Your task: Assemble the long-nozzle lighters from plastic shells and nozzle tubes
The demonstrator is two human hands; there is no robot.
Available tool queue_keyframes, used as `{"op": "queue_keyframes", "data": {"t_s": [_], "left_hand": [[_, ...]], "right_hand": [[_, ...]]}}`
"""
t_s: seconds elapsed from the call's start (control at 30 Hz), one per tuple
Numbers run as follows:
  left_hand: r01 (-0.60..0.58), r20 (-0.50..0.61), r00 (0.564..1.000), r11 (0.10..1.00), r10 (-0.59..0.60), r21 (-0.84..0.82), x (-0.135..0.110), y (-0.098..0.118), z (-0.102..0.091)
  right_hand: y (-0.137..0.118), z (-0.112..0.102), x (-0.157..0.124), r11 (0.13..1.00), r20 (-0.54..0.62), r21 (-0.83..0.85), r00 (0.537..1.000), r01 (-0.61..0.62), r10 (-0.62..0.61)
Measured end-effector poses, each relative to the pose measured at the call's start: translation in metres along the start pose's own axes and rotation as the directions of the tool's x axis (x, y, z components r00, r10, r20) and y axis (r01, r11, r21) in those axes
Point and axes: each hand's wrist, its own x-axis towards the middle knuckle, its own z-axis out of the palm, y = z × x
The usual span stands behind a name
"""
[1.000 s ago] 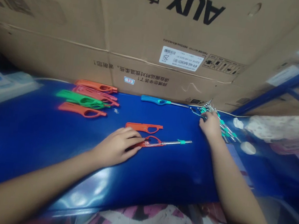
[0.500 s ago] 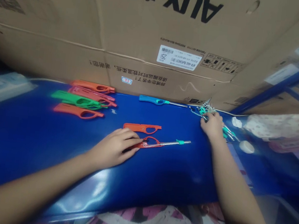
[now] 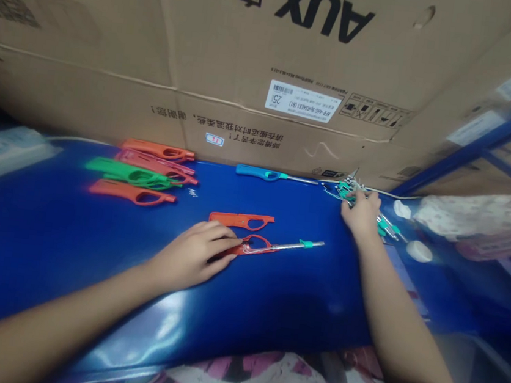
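My left hand point(image 3: 202, 250) is closed round the handle end of an orange-red lighter half point(image 3: 261, 250), a long-nosed gas lighter casing lying on the table. A metal tube point(image 3: 290, 245) with a teal clip runs out of it to the right. Just behind lies a separate orange casing half point(image 3: 238, 219). At the right, my right hand point(image 3: 362, 215) reaches into a pile of metal and teal lighter parts point(image 3: 347, 188); its fingers are bent among them, and what they touch is partly hidden. A whole blue lighter point(image 3: 260, 172) rests to the left of that pile.
Orange, pink and green lighter casings point(image 3: 135, 173) lie at the left of the blue table point(image 3: 68, 250). A large cardboard box point(image 3: 217, 39) stands along the back. To the right are a white round piece point(image 3: 419, 251) and a spotted white bag point(image 3: 467, 215).
The view has shifted very slightly. Both hands stay in nearly the same places, the left on the casing and the right at the pile of parts.
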Motion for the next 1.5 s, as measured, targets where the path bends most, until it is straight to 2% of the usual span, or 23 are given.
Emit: {"op": "queue_keyframes", "data": {"t_s": [0.43,1.27,1.5], "left_hand": [[0.004,0.001,1.000,1.000,-0.004,0.008,-0.0001,0.0018,-0.0027],[0.003,0.018,1.000,1.000,-0.003,0.016,0.0009,0.0026,-0.0039],[0.007,0.012,1.000,1.000,-0.007,0.017,0.0017,0.0036,-0.0050]], "right_hand": [[-0.0028,-0.0015,-0.0005,0.998,0.044,0.022,0.997,0.062,-0.063],[-0.0043,-0.0029,-0.0021,0.998,0.109,0.000,0.992,0.062,-0.062],[-0.0040,-0.0021,-0.0016,0.999,0.093,0.001,0.995,0.035,-0.035]]}}
